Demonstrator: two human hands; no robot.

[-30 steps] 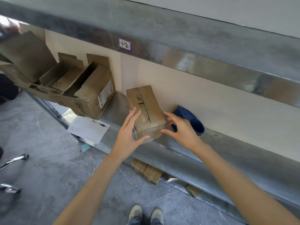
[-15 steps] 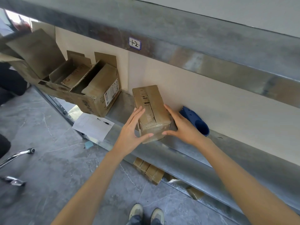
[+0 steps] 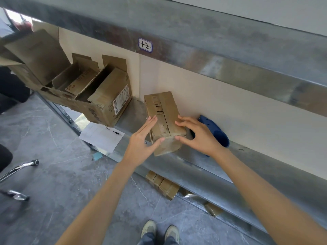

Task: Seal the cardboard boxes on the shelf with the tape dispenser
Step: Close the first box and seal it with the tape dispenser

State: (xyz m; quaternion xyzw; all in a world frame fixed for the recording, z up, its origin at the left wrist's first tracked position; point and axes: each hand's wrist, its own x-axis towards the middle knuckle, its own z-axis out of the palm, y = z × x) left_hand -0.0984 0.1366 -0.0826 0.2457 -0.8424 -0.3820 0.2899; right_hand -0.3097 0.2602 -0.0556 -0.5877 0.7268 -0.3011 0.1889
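Observation:
A small brown cardboard box (image 3: 163,110) lies on the metal shelf (image 3: 194,167), its near end at the front edge and its top flaps folded shut with a seam down the middle. My left hand (image 3: 141,144) presses straight fingers against the box's left side, thumb across the front face. My right hand (image 3: 200,137) rests fingertips on the right top flap, thumb touching the front top edge. A blue tape dispenser (image 3: 219,135) lies on the shelf just behind my right hand, partly hidden by it.
A large open cardboard box (image 3: 106,96) with raised flaps overhangs the shelf at the left. A white paper sheet (image 3: 100,137) hangs on the shelf's front edge. An upper shelf beam (image 3: 194,41) runs overhead. Small boxes (image 3: 162,184) lie on the floor below; chrome chair legs (image 3: 19,167) stand far left.
My right hand has come off the box's right side and now rests its fingertips on the top flap. My left hand stays on the left side. The view has drifted left.

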